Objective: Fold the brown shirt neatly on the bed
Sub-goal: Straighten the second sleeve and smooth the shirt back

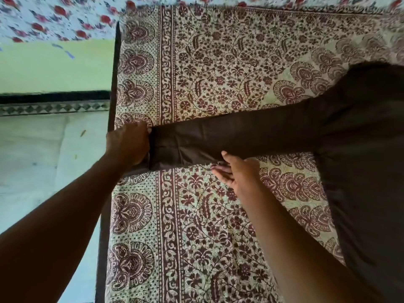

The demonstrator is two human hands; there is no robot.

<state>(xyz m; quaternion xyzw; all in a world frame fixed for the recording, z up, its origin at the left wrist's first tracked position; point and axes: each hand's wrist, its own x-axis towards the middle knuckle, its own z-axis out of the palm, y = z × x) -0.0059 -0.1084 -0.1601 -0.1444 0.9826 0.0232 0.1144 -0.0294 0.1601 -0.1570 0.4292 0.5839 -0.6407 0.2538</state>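
The brown shirt (360, 149) lies spread on the bed, its body at the right and one long sleeve (229, 138) stretched out flat to the left. My left hand (127, 145) grips the cuff end of that sleeve near the bed's left edge, fingers curled over the fabric. My right hand (236, 171) lies at the sleeve's near edge, about a third of the way along, fingers fairly straight and touching the cloth.
The bed carries a cream sheet (196, 215) printed with maroon flowers and a paisley border. Its dark frame edge (113, 84) runs down the left. Beyond it lie a pale tiled floor (43, 160) and a green wall. A floral fabric (54, 18) hangs at the top left.
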